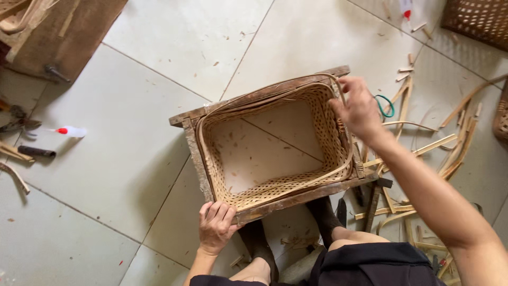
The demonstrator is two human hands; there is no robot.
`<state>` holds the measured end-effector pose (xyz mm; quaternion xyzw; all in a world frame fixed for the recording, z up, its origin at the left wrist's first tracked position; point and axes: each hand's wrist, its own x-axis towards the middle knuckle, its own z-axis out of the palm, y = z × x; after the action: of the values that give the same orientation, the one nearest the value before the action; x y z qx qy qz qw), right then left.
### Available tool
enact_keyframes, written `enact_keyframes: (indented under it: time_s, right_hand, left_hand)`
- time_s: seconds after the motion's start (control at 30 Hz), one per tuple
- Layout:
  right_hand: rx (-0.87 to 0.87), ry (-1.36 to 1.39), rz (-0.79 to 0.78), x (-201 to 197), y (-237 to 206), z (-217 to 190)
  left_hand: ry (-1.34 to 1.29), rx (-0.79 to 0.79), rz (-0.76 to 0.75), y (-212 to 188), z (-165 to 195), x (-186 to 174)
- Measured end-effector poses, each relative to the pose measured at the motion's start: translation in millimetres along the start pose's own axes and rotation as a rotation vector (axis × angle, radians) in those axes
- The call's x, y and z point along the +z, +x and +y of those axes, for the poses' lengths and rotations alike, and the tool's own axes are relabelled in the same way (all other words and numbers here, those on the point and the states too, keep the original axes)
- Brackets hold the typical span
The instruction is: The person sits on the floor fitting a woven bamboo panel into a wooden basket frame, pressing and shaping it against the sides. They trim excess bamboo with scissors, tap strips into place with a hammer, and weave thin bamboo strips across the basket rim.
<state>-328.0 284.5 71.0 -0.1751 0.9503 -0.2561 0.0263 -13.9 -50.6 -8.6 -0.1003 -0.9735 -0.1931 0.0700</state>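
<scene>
A rectangular wooden frame (191, 153) lies on the tiled floor with a woven bamboo basket wall (328, 132) fitted inside it; the floor shows through its open bottom. A bamboo rim strip (248, 103) runs along the top of the weave. My left hand (216, 226) grips the frame's near left corner. My right hand (359, 108) pinches the rim strip at the far right corner. My feet in dark socks sit just below the frame.
Bamboo strips and offcuts (423, 148) litter the floor on the right, with a green loop (389, 106) and a hammer (374, 198). A small white bottle with red cap (71, 131) and hand tools (21, 127) lie left. Another woven basket (476, 18) stands at top right.
</scene>
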Motion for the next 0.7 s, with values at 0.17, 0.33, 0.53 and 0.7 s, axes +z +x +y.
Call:
enact_keyframes:
  time_s: [0.17,0.33,0.53,0.7]
  right_hand:
    - [0.200,-0.190,-0.286,-12.7,22.6,24.1]
    - [0.400,-0.060,-0.323,8.3,52.8,10.1]
    - [0.116,-0.209,-0.196,42.1,57.9,17.6]
    - [0.116,-0.349,-0.227,50.5,42.1,26.9]
  left_hand:
    - [0.032,-0.010,-0.012,0.1,3.3,1.9]
    - [0.009,0.005,0.025,-0.9,3.5,3.8]
    - [0.043,-0.009,0.022,-3.4,4.2,5.5]
    - [0.051,-0.011,0.003,-5.4,3.5,7.1]
